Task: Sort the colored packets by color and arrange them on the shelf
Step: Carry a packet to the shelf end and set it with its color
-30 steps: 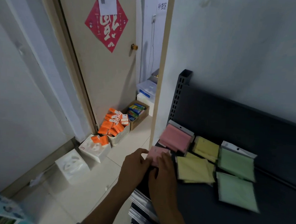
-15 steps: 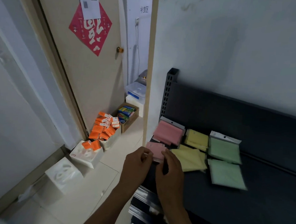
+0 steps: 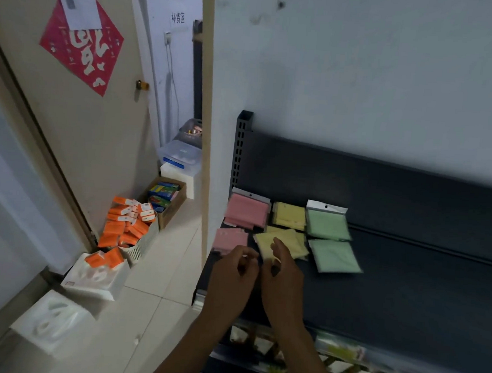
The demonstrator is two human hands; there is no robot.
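Both hands have come back off the near pink packet (image 3: 230,240), which now lies flat at the shelf's (image 3: 405,299) left end, just nearer than the far pink stack (image 3: 248,210). Left hand (image 3: 231,275) and right hand (image 3: 283,276) hover side by side, fingers loosely curled and empty. Rightward, yellow packets (image 3: 286,241) lie askew and green packets (image 3: 331,241) sit tidy, so yellow likely wants straightening next.

Dark shelf (image 3: 406,285) bearing flat packets in three color columns: pink packets (image 3: 247,214) and (image 3: 231,240) at left, yellow packets (image 3: 289,215) and (image 3: 286,243) in the middle, green packets (image 3: 326,224) and (image 3: 336,256) at right.
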